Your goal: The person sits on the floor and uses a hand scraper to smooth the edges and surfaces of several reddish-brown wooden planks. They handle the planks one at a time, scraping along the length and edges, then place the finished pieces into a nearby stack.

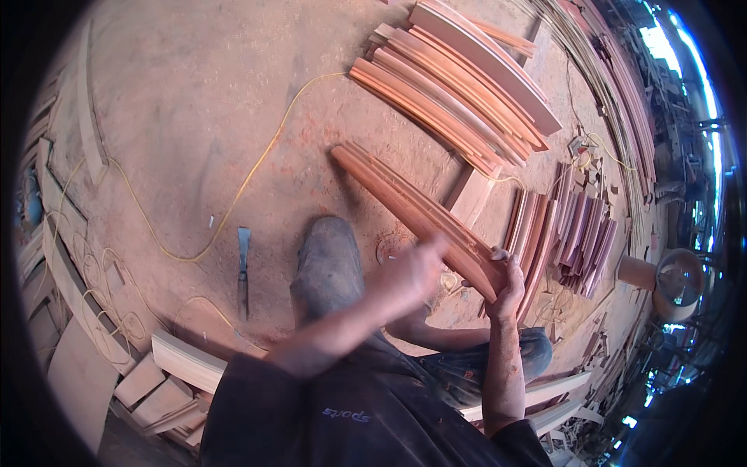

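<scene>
A long curved reddish wooden moulding [405,204] slants from the upper left down to the lower right above my knees. My right hand [507,282] grips its near end. My left hand [411,268] is blurred and rests with fingers closed against the moulding's middle, on its near side. My knee in dusty grey trousers [327,261] lies just below the piece.
A stack of similar curved mouldings [459,86] lies on the dusty floor ahead. Shorter reddish pieces [572,233] are piled to the right. A chisel [243,268] and a yellow cord [233,206] lie at left. Pale wood offcuts [167,373] sit at lower left.
</scene>
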A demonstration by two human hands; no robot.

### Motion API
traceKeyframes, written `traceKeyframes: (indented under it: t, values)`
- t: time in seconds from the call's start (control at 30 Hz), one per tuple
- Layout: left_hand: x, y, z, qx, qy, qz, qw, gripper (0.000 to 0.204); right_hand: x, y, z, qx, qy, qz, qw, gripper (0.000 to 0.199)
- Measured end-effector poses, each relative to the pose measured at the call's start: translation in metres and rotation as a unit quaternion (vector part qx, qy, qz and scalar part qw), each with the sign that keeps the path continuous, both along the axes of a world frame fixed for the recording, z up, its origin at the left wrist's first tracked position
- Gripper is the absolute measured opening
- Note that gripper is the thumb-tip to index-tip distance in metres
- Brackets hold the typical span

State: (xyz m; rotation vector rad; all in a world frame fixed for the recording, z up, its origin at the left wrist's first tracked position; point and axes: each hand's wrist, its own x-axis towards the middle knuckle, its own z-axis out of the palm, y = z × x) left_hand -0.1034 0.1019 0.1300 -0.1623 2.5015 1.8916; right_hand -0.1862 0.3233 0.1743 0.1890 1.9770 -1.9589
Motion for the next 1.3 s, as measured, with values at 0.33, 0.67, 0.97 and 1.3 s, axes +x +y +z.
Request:
traceKeyframes:
  t: [0.33,0.67,0.97,1.3]
  values:
    - [-0.063,-0.15,-0.071,0.122,-0.303,0.08,0.942,0.047,0.002,-0.003,0.007,-0.005,-0.009,0.0,1.0,0.044]
    - [0.009,0.027,0.017,0.021,-0.07,-0.149,0.986,0.031,0.004,-0.003,0.007,0.02,0.007,0.002,1.0,0.052]
    - [-0.043,-0.1,-0.026,-0.035,-0.2,0.074,0.976,0.035,0.0,-0.005,0.004,0.011,-0.002,0.039,0.999,0.075]
    - [0.007,-0.029,0.05,0.368,-0.112,-0.29,0.876,0.044,0.01,-0.013,0.02,0.022,-0.068,0.038,0.997,0.094]
